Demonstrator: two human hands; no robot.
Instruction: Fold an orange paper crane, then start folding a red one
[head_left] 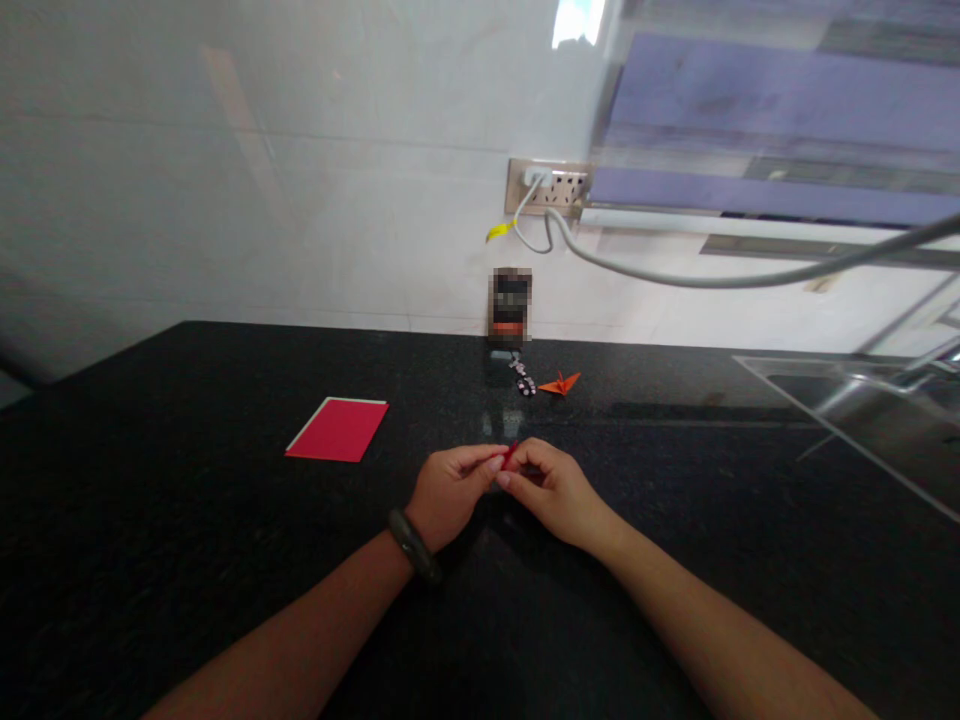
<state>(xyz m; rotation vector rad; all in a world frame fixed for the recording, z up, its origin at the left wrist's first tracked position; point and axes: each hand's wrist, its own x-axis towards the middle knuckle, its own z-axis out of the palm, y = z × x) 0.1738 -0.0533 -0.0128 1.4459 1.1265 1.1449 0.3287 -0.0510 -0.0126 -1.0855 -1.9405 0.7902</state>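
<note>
Bangle: here we go, just one, a thick dark ring on the left wrist, with a dull sheen.
Hands: two of them, bare, meeting mid-counter! The left hand has thumb and fingers pinched narrow on the red piece; the right hand, fingers curled, pinches it from the other side.
Red piece: one, small and narrow, right there between the fingertips; mostly covered, so its full shape I can't tell.
Counter: one black slab, finely speckled, glossy enough to throw reflections.
Sheets: over to the left, one flat four-sided stack, red on top, a white edge peeping out; the number of layers can't be told.
Sink: one, off to the right, with a straight metal rim.
Crane: one, orange, crisp folded paper, pointed wings spread, beyond the hands.
Strap: one, dark with pale spots, just beside the crane.
Device: one upright dark block by the wall, blurred into squares.
Wall: pale, shiny, carrying one socket panel, one white plug and one yellow tag.
</note>
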